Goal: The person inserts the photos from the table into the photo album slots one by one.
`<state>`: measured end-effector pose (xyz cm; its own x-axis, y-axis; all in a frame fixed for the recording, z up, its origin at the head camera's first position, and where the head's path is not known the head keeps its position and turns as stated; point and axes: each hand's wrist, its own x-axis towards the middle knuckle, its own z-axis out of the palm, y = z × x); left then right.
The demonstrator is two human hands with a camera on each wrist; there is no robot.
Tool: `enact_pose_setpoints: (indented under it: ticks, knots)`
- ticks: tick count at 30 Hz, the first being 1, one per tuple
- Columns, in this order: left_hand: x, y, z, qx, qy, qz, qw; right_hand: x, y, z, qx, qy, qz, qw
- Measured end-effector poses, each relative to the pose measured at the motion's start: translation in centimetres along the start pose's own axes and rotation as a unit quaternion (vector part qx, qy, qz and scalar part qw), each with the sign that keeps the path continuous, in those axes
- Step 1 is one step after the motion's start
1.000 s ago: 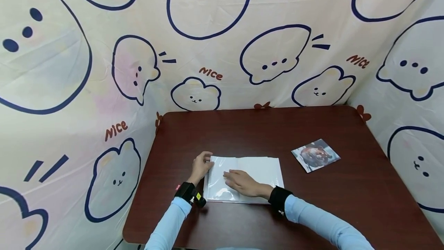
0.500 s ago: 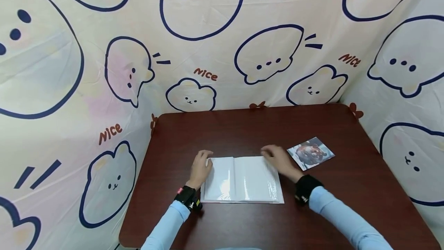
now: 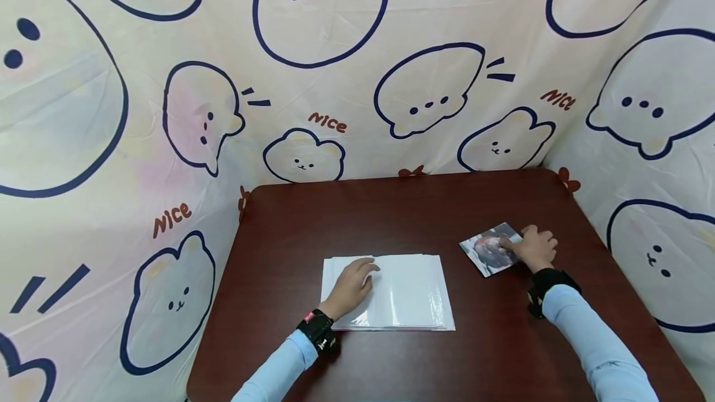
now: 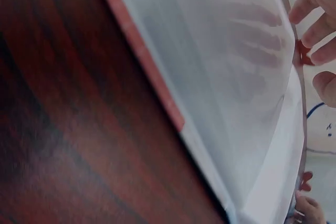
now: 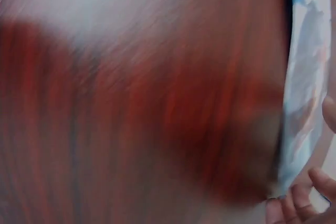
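Observation:
An open photo album [image 3: 413, 293] with glossy clear sleeves over white pages lies on the table. My left hand [image 3: 353, 287] is over its left page, with the fingers loosely bent. In the left wrist view those fingers hover at the page's far side, and their reflection shows on the sleeve [image 4: 199, 51]. To the right lies a photo [image 3: 485, 254] with a blurry brownish figure on it. My right hand [image 3: 535, 248] is at the photo's right corner, thumb over its face. In the right wrist view the other fingertips [image 5: 302, 198] are right by the photo's corner.
The dark wood table [image 3: 391, 216] has rounded corners at the back. Behind and beside it hangs a pale curtain [image 3: 357, 92] printed with cartoon animals. Both wrists wear black camera bands [image 3: 550, 290].
My right hand has left the album page and moved right to the photo. My left hand has shifted from the album's left edge onto the left page.

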<state>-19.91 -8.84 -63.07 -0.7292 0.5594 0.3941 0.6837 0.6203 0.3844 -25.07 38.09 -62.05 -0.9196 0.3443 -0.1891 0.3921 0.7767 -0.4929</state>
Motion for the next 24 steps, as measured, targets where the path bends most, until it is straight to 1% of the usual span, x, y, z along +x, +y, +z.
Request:
enact_pose_setpoints:
  ticks: [2, 4, 8, 10, 12, 15, 20, 24]
  knots:
    - [0.0, 0.3, 0.3, -0.001, -0.016, 0.008, 0.9998, 0.2, 0.5, -0.1, -0.005, -0.021, 0.024, 0.999]
    - [0.0, 0.6, 0.6, -0.002, -0.021, 0.014, 0.9997, 0.3, 0.5, -0.2, -0.007, -0.033, 0.040, 0.999]
    - [0.1, 1.1, 0.9, -0.002, -0.023, 0.021, 0.9995, 0.6, -0.1, -0.2, 0.000, -0.049, 0.063, 0.997]
    - [0.1, 1.3, 1.0, 0.003, -0.031, 0.019, 0.9993, 0.5, -0.4, -0.1, 0.002, -0.051, 0.064, 0.997]
    - [-0.1, 1.5, 1.2, 0.020, -0.044, 0.017, 0.9987, 0.4, -0.6, 0.1, 0.003, -0.047, 0.054, 0.997]
    - [-0.3, 1.6, 1.5, 0.033, -0.059, 0.009, 0.9977, 0.0, -0.7, 0.2, 0.009, -0.026, 0.030, 0.999]
    - [-0.3, 2.1, 1.5, 0.030, -0.074, -0.005, 0.9968, -0.7, -1.0, -0.6, 0.037, -0.004, -0.012, 0.999]
    - [0.0, 2.3, 1.4, 0.028, -0.083, -0.026, 0.9958, -1.0, -2.2, -1.3, 0.068, 0.012, -0.067, 0.995]
